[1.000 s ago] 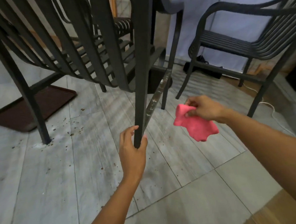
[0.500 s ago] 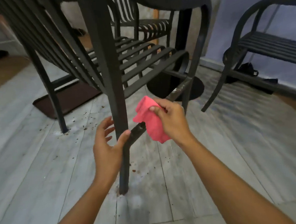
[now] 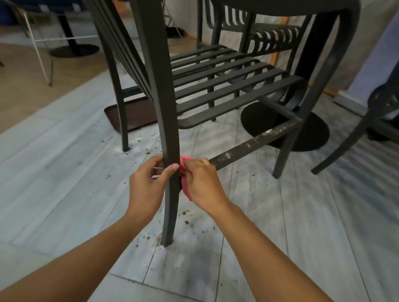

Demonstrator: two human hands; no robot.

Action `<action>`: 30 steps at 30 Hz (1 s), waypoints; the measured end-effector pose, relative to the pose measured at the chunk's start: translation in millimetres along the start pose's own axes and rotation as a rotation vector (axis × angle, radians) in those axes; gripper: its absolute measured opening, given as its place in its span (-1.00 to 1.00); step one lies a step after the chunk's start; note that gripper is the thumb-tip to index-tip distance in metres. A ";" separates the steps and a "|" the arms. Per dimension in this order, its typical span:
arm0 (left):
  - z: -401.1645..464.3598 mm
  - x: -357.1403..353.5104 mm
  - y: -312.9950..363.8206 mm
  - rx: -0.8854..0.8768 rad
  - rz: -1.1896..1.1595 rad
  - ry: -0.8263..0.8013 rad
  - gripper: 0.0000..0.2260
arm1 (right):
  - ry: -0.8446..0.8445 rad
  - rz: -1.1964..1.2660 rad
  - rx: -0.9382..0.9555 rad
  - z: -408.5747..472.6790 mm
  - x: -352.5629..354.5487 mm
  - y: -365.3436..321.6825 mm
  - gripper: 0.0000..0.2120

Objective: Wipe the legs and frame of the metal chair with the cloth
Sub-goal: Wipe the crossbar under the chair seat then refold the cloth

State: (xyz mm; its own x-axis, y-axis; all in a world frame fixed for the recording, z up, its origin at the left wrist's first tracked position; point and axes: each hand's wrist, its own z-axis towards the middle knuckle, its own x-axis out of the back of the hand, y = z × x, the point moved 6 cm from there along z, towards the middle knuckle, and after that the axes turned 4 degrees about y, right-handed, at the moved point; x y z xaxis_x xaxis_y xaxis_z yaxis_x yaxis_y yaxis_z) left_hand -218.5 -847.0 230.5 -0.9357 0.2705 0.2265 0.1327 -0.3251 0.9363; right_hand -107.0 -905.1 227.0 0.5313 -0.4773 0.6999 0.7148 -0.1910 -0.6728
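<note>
— Where's the cloth (image 3: 186, 183) gone? I can barely see it.

— Mostly hidden under the right hand (image 3: 204, 184). It's pink, bunched up, and the fingers are curled over it, pressing it against the right side of the near leg (image 3: 168, 138), just where the side rail (image 3: 255, 145) meets it. A bit of it sticks out above the knuckles and a strip hangs below the palm.

— And the other hand?

— The left hand (image 3: 149, 186) is wrapped round the same leg from the other side, thumb across the front face, fingers behind. The thumb tip is nearly touching the cloth.

— So both hands are at one height?

— About so, partway down the leg, well above its foot on the floor (image 3: 55, 183).

— The chair (image 3: 224, 84) looks grubby.

— That rail does, with pale flecks all along it. There are dark crumbs on the floor around the feet, too, and a brown mat (image 3: 137, 112) lies under the chair at the back.
</note>
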 end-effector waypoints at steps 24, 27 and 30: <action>-0.9 -4.6 -11.4 -0.096 0.053 0.087 -0.81 | -0.008 -0.397 0.080 -5.5 -5.6 -2.0 -0.64; 0.4 -4.3 -12.3 -0.088 0.044 0.074 -0.82 | 0.000 -0.419 0.051 -3.7 -4.3 4.0 -0.57; 0.7 -3.9 -13.3 -0.096 0.042 0.064 -0.83 | -0.002 -0.449 0.039 -2.3 -5.8 7.2 -0.47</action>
State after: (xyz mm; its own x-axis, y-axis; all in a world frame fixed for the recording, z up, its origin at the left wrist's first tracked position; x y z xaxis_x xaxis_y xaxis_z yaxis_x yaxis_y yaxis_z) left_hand -216.3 -843.1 217.3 -0.9492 0.1978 0.2448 0.1433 -0.4206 0.8958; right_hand -106.0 -905.7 217.6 0.1656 -0.3530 0.9208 0.8914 -0.3459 -0.2929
